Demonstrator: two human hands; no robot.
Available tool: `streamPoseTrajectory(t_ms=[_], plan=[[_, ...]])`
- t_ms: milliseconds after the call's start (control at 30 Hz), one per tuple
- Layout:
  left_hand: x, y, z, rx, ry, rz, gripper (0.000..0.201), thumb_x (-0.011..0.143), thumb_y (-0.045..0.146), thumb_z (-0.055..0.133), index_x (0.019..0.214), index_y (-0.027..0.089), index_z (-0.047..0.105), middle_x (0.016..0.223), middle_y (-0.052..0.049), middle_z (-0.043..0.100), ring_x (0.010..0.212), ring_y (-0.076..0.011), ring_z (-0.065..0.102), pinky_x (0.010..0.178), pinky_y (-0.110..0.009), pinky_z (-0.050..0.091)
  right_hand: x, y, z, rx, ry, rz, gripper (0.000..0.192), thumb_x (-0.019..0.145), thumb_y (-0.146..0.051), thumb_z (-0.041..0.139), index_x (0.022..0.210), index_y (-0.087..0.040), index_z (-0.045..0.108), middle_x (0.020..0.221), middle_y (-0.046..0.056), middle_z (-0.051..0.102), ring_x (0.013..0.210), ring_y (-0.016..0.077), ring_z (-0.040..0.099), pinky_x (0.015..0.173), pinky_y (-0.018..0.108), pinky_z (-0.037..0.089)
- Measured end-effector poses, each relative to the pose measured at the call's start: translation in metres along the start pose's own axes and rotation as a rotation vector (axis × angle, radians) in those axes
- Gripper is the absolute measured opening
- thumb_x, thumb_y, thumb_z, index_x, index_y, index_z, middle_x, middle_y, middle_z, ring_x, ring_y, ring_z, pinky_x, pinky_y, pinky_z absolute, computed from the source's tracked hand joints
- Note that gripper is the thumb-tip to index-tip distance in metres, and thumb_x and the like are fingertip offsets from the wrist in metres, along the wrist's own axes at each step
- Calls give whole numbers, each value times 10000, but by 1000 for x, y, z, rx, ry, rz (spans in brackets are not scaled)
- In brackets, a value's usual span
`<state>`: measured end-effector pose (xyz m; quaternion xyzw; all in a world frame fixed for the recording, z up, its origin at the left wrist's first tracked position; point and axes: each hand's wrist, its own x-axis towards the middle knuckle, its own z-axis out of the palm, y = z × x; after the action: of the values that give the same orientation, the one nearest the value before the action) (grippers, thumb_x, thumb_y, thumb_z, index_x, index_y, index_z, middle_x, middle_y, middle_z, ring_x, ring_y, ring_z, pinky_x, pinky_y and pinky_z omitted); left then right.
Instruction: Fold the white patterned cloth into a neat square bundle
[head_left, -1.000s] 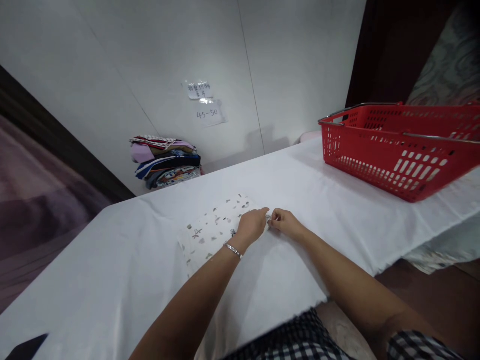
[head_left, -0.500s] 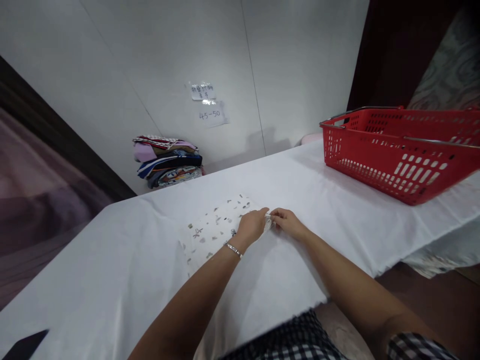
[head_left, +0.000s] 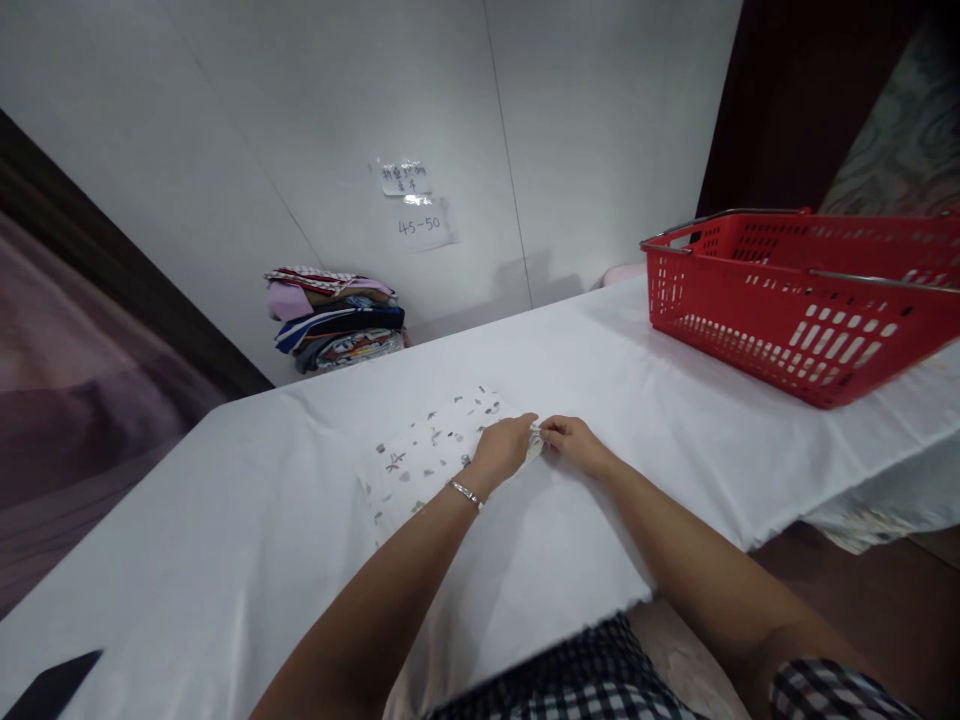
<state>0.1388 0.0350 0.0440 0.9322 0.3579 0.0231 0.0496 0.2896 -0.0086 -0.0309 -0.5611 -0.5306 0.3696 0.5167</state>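
A small white cloth with grey and dark prints (head_left: 424,455) lies flat on the white-covered table (head_left: 225,560). My left hand (head_left: 504,448), with a silver bracelet at the wrist, rests on the cloth's right edge, fingers curled. My right hand (head_left: 571,441) meets it there and pinches the same edge of the cloth. The cloth's right corner is hidden under both hands.
A red plastic basket (head_left: 795,305) with metal handles stands on the table at the right. A stack of folded coloured clothes (head_left: 334,318) sits at the far edge against the white wall. Paper labels (head_left: 420,205) are stuck on the wall. A dark object (head_left: 45,688) lies at the near left corner.
Both hands stay at the cloth's right edge; the fingers have closed in slightly on it. The view shifted a little.
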Motion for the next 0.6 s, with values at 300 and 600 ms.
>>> streamPoseTrajectory(t_ms=[300,600], plan=[[-1,5,-5,-85,2,-8,239,885,245,378,948,222,608,905,-29,660,840,-169,601,711,-263,438,1,0,0,12,3,30,171,718,-305,514,708,-162,606,571,-28,519,547,103,456,550,235,351],[-6,-8,12,-80,231,155,247,839,127,419,903,201,646,1226,-48,524,1081,-177,494,909,-310,422,2,1,2,4,13,10,150,713,-304,518,694,-171,585,565,-28,519,542,106,455,540,237,352]])
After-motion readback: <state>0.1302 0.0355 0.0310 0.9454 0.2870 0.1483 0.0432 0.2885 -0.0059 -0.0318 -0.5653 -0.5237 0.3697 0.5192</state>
